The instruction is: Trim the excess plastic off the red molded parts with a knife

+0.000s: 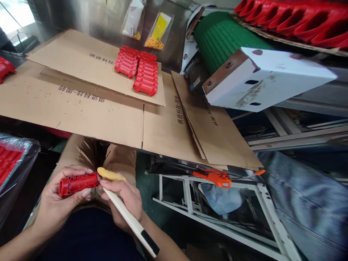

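My left hand (63,199) is closed around a red plastic moulded part (78,184), held lengthwise above my lap. My right hand (126,201) grips a tool with a long cream-white handle (127,217) and a black end, probably a trimming knife. Its working tip is hidden between the fingers and the right end of the red part. A yellow finger cot (110,174) covers one finger of my right hand, close to that end. Beyond my hands, several similar red parts (146,74) stand in two rows on a cardboard sheet (73,54).
A green conveyor belt (223,36) with a white metal end bracket (266,79) is at the right. An orange air gun (214,177) hangs below the table edge. Small bags with yellow finger cots (154,42) lie at the back. A plastic-lined bin (29,145) stands left.
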`<state>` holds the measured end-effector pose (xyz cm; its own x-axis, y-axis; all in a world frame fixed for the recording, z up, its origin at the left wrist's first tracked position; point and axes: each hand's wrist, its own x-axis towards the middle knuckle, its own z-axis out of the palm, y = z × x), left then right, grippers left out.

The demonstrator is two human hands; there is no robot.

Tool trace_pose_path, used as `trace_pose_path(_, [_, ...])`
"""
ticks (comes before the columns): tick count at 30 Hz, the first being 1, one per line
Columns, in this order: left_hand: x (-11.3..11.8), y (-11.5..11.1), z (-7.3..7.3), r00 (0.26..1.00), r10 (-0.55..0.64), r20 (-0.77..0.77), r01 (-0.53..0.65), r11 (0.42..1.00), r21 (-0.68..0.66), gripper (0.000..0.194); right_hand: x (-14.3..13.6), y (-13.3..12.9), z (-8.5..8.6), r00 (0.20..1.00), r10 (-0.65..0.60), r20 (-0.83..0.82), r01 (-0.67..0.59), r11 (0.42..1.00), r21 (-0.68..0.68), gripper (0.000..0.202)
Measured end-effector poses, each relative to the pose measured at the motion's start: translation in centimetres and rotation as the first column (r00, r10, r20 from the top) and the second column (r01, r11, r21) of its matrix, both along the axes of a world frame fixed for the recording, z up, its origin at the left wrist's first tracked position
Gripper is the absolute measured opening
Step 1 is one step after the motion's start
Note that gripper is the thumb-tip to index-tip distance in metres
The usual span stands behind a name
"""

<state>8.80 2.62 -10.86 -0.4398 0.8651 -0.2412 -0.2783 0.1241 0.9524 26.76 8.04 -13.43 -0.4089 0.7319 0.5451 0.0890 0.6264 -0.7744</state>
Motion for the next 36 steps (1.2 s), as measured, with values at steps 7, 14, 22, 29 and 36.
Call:
trace_pose_path(7, [-0.5,0.5,-0.1,0.961,-0.086,0.261,0.096,0.995,-0.025,0.033,1.6,0.5,-0.9,0.99,-0.115,0.079,0.112,0.993,0.039,0.04])
trace_pose_path(14, [-0.1,0.4,0.3,0.991,0.007,0.134,0.001,0.998,-0.064,0.034,1.3,0.6,0.5,0.995,-0.07,-0.063,0.063,0.991,-0.115,0.014])
trace_pose_path(22, [-0.2,0.8,0.1,0.968,0.02,0.25,-0.008,0.999,-0.052,0.034,1.3,0.6,0.3,0.986,-0.153,-0.068,0.139,0.974,-0.18,0.024])
trace_pose_path(29, [-0.3,1.7,-0.2,0.93,0.002,0.368,0.021,0.998,-0.058,0.037,1.4,1.1,0.4,0.973,-0.23,-0.031,0.219,0.955,-0.201,0.022])
trace_pose_path(36, [-2.2,0.3,0.4,0.874,-0.232,0.426,0.226,0.972,0.066,0.039,1.9,1.6,0.5,0.985,-0.142,-0.103,0.123,0.977,-0.172,0.015])
